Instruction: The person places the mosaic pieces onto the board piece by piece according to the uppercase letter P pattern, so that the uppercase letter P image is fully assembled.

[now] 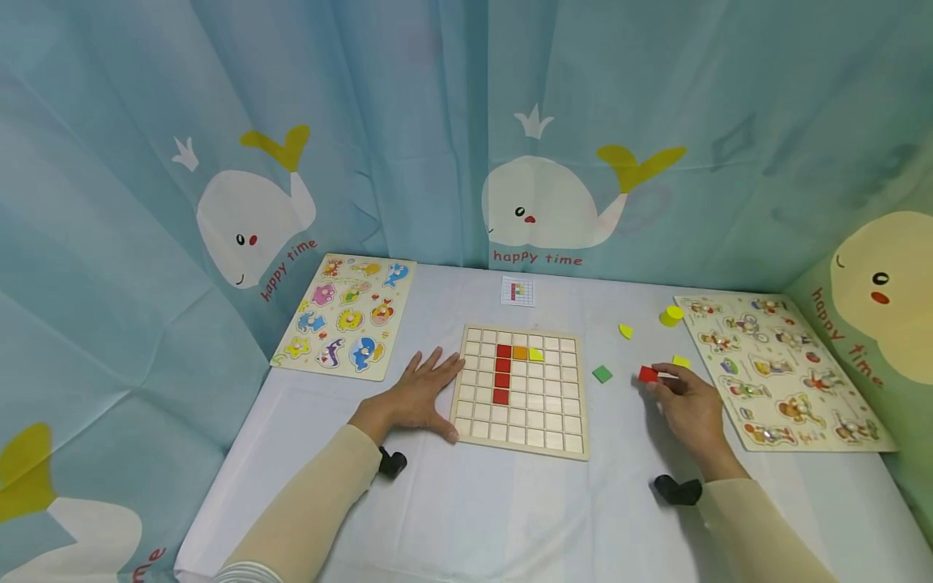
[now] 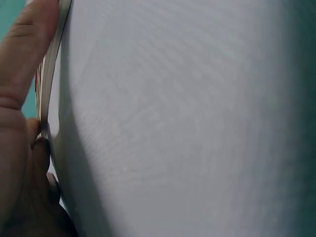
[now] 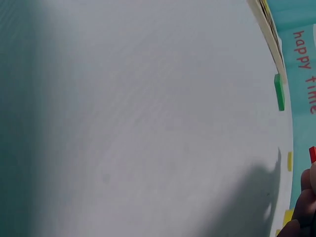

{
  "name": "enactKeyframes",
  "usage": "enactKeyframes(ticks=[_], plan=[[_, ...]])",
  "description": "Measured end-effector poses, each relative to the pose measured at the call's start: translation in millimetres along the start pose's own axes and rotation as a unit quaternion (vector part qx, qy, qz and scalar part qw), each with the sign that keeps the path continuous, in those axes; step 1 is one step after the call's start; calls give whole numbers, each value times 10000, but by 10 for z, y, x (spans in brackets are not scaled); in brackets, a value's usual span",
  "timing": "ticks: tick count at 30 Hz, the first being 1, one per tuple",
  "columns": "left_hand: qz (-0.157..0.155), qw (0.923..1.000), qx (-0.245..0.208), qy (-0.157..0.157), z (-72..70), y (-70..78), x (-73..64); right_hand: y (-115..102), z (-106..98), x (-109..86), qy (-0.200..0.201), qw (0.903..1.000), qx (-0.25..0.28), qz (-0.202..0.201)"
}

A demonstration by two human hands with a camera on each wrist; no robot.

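A wooden grid board (image 1: 481,425) lies in the middle of the table. Several red square tiles (image 1: 502,366) form a column in it, with an orange tile (image 1: 521,353) and a yellow tile (image 1: 536,355) beside the top one. My left hand (image 1: 419,394), fingers spread, rests against the board's left edge; the left wrist view shows the thumb along that edge. To the right of the board, my right hand (image 1: 688,401) pinches a red square tile (image 1: 648,374) between thumb and fingers. In the right wrist view only the fingers (image 3: 306,202) and the tile's corner appear.
A green tile (image 1: 602,374) lies between board and right hand. Beyond are a yellow quarter-round piece (image 1: 626,331), a yellow cylinder (image 1: 672,316) and a yellow piece (image 1: 681,361). Puzzle boards flank the table, left (image 1: 350,320) and right (image 1: 787,372). A pattern card (image 1: 518,292) lies behind.
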State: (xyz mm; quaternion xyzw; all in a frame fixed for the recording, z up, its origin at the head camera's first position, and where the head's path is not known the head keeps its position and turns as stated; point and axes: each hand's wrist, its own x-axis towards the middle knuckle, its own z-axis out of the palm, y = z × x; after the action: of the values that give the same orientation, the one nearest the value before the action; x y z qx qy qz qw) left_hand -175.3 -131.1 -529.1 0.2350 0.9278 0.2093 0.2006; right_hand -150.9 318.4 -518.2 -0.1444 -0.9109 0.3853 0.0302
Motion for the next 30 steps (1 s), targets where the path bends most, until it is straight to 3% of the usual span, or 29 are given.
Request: enactKeyframes(ticks=[15, 22, 30], plan=[[-12, 9998, 195, 102, 30, 9, 1, -298, 94, -96, 194, 9980, 393, -459], [-19, 9997, 181, 166, 58, -7, 21, -455, 229, -175, 64, 9967, 695, -424], [-48, 9996, 228, 159, 53, 6, 20, -591, 390, -257, -108, 9937, 900, -653]])
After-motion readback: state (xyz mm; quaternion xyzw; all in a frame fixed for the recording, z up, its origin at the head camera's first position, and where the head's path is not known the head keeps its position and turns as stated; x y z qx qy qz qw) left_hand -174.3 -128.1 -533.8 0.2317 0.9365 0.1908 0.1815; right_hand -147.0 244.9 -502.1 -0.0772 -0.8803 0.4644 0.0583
